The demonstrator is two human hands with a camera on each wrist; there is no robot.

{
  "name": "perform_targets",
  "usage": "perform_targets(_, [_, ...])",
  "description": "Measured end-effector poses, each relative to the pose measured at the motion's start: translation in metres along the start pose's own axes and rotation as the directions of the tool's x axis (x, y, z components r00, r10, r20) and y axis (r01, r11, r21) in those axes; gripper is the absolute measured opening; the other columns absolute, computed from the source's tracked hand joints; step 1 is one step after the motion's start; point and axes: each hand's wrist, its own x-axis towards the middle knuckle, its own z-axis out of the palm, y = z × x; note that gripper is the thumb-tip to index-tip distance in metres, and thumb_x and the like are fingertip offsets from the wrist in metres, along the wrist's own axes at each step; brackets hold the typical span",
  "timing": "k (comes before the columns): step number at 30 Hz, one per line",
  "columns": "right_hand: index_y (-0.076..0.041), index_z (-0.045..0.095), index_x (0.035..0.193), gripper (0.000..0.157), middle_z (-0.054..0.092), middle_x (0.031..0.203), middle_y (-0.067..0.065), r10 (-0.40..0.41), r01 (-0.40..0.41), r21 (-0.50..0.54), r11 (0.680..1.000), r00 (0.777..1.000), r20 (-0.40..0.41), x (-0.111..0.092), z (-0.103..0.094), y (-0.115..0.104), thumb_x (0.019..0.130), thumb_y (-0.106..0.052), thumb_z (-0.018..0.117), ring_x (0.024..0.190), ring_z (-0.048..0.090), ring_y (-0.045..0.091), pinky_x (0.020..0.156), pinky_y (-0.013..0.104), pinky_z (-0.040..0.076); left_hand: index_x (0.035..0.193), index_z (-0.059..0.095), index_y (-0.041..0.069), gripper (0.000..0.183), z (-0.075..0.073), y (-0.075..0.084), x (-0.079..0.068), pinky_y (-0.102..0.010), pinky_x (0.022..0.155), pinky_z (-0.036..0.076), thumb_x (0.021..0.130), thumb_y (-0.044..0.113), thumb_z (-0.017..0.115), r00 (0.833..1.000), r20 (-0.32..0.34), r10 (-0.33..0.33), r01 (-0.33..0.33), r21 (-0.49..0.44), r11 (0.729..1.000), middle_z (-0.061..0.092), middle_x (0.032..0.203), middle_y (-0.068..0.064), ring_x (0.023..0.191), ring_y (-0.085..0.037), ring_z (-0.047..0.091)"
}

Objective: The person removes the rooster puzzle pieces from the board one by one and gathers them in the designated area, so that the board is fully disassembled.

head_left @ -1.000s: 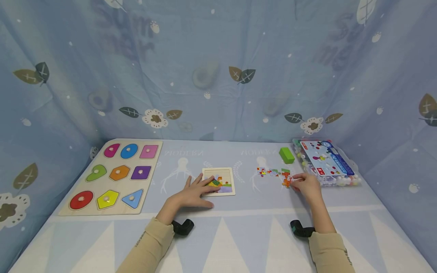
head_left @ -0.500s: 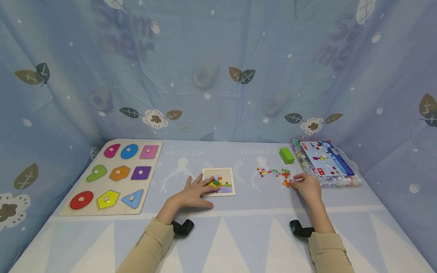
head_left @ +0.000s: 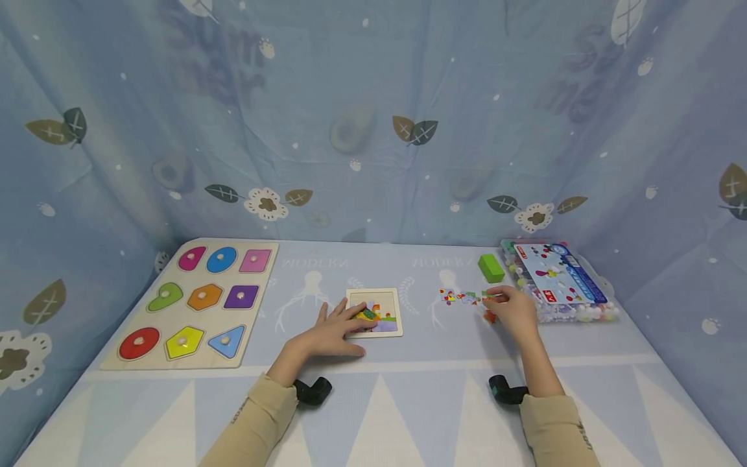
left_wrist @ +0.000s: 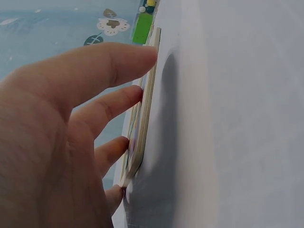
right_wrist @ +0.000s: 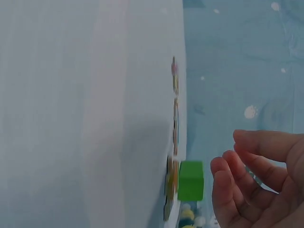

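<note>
A small wooden jigsaw tray (head_left: 399, 312), partly filled with colourful pieces, lies mid-table. My left hand (head_left: 329, 335) is spread over its left side; in the left wrist view several fingertips touch its face and edge. To the right is a row of loose jigsaw pieces (head_left: 447, 296). My right hand (head_left: 515, 312) hovers over the row's right end, partly covering a piece there and an orange jigsaw piece (head_left: 489, 316) in front. The right wrist view shows its fingers (right_wrist: 261, 142) loosely bent, apart from the pieces, with nothing between them.
A green block (head_left: 491, 268) stands just behind the right hand. A clear box of beads (head_left: 560, 272) with a printed label lies at the right. On the left is a wooden peg board (head_left: 182, 279) with knobbed coloured shapes. A patterned curtain (head_left: 373, 130) hangs behind the table.
My right hand has come off the orange jigsaw piece, rising and shifting left and away from me over the row's end. My left hand has stayed on the tray.
</note>
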Motion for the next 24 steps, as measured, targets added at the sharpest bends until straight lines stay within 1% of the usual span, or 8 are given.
perform_targets(3, [0.003, 0.064, 0.107, 0.027, 0.062, 0.087, 0.015, 0.005, -0.007, 0.081, 0.997, 0.999, 0.031, 0.002, 0.007, -0.009, 0.085, -0.013, 0.064, 0.068, 0.059, 0.023, 0.054, 0.025, 0.043, 0.135, 0.049, 0.027, 0.055, 0.0, 0.001, 0.0, -0.064, 0.103, -0.011, 0.084, 0.038, 0.063, 1.0, -0.002, -0.003, 0.003, -0.001, 1.0, 0.019, 0.154, -0.004, 0.14, -0.039, -0.001])
perform_targets(5, [0.003, 0.062, 0.11, 0.029, 0.062, 0.088, 0.012, 0.004, -0.015, 0.163, 0.987, 0.998, 0.067, 0.004, 0.013, -0.015, 0.085, -0.012, 0.063, 0.069, 0.06, 0.021, 0.056, 0.024, 0.047, 0.134, 0.05, 0.027, 0.054, 0.0, 0.002, 0.0, -0.064, 0.103, -0.011, 0.083, 0.038, 0.064, 1.0, -0.004, -0.009, 0.009, -0.005, 1.0, 0.019, 0.153, -0.005, 0.14, -0.039, -0.001])
perform_targets(7, [0.003, 0.061, 0.112, 0.03, 0.062, 0.09, 0.011, -0.006, -0.02, 0.246, 0.969, 0.994, 0.105, 0.006, 0.021, -0.022, 0.086, -0.013, 0.063, 0.073, 0.061, 0.019, 0.061, 0.025, 0.051, 0.134, 0.05, 0.028, 0.054, 0.0, 0.002, 0.0, -0.063, 0.103, -0.011, 0.083, 0.038, 0.064, 1.0, -0.009, -0.02, 0.02, -0.006, 1.0, 0.018, 0.153, -0.006, 0.14, -0.039, -0.001])
perform_targets(11, [0.003, 0.06, 0.114, 0.032, 0.062, 0.095, 0.012, -0.073, 0.006, 0.37, 0.929, 0.983, 0.168, 0.007, 0.038, -0.038, 0.086, -0.012, 0.063, 0.083, 0.062, 0.019, 0.075, 0.035, 0.053, 0.132, 0.051, 0.03, 0.053, 0.001, 0.001, 0.002, -0.063, 0.104, -0.01, 0.082, 0.037, 0.065, 0.999, -0.017, -0.038, 0.037, -0.005, 0.999, 0.018, 0.153, -0.008, 0.14, -0.038, -0.001])
perform_targets(13, [0.004, 0.06, 0.113, 0.031, 0.062, 0.094, 0.012, -0.109, 0.027, 0.395, 0.918, 0.976, 0.187, 0.006, 0.047, -0.046, 0.086, -0.011, 0.063, 0.085, 0.062, 0.023, 0.078, 0.04, 0.052, 0.133, 0.051, 0.03, 0.053, 0.001, 0.002, 0.002, -0.063, 0.104, -0.01, 0.082, 0.037, 0.065, 0.999, -0.016, -0.04, 0.04, -0.006, 0.999, 0.018, 0.153, -0.008, 0.14, -0.038, -0.001])
perform_targets(15, [0.003, 0.061, 0.111, 0.029, 0.062, 0.093, 0.012, -0.129, 0.041, 0.401, 0.915, 0.972, 0.194, 0.005, 0.057, -0.054, 0.085, -0.01, 0.064, 0.084, 0.062, 0.025, 0.077, 0.041, 0.052, 0.134, 0.049, 0.029, 0.055, 0.001, 0.002, 0.002, -0.062, 0.104, -0.01, 0.082, 0.037, 0.064, 0.999, -0.014, -0.039, 0.039, -0.013, 0.999, 0.019, 0.153, -0.008, 0.14, -0.038, -0.001])
perform_targets(20, [0.001, 0.064, 0.105, 0.025, 0.063, 0.089, 0.011, -0.143, 0.055, 0.391, 0.919, 0.969, 0.2, 0.004, 0.076, -0.071, 0.083, -0.009, 0.067, 0.078, 0.061, 0.017, 0.071, 0.035, 0.052, 0.14, 0.042, 0.024, 0.062, -0.001, 0.001, 0.002, -0.062, 0.104, -0.01, 0.083, 0.034, 0.064, 0.998, -0.042, -0.039, 0.036, -0.053, 0.998, 0.02, 0.153, -0.009, 0.14, -0.037, 0.0])
perform_targets(24, [-0.001, 0.066, 0.103, 0.023, 0.064, 0.088, 0.01, -0.164, 0.069, 0.39, 0.918, 0.962, 0.218, 0.005, 0.087, -0.081, 0.081, -0.008, 0.067, 0.079, 0.061, 0.017, 0.068, 0.033, 0.052, 0.14, 0.041, 0.02, 0.064, -0.005, -0.003, 0.002, -0.063, 0.105, -0.006, 0.082, 0.033, 0.063, 0.993, -0.1, -0.06, 0.057, -0.04, 0.998, 0.023, 0.152, -0.011, 0.14, -0.038, 0.003])
